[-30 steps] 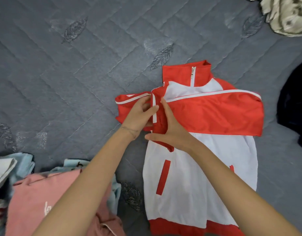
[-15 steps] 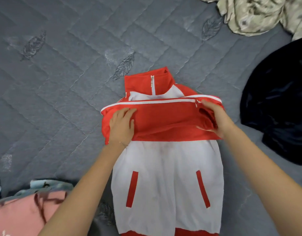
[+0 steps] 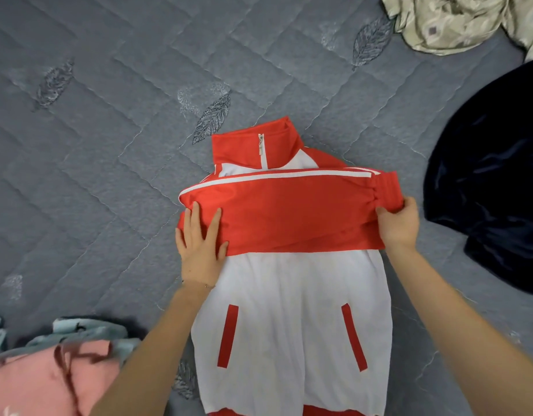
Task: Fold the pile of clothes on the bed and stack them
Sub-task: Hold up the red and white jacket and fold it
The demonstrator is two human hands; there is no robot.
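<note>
Jacket (image 3: 292, 295), red and white, zip collar, lying front-up on the grey quilted bed (image 3: 109, 145), collar away from the person. Red sleeve (image 3: 289, 214) folded flat across the chest. Left hand (image 3: 200, 244) open, fingers spread, pressing the sleeve's left fold. Right hand (image 3: 398, 223) pinching the ribbed cuff (image 3: 385, 187) at the jacket's right edge. Fabric looks light, soft and smooth, likely to slide and lose its crease unless pinned; best held at cuff, shoulder seams or hem. Pink garment (image 3: 34, 382) with pale blue pieces lies near left; dark velvety garment (image 3: 493, 181) right; cream patterned cloth (image 3: 457, 22) far right, all unfolded or part-sorted.
</note>
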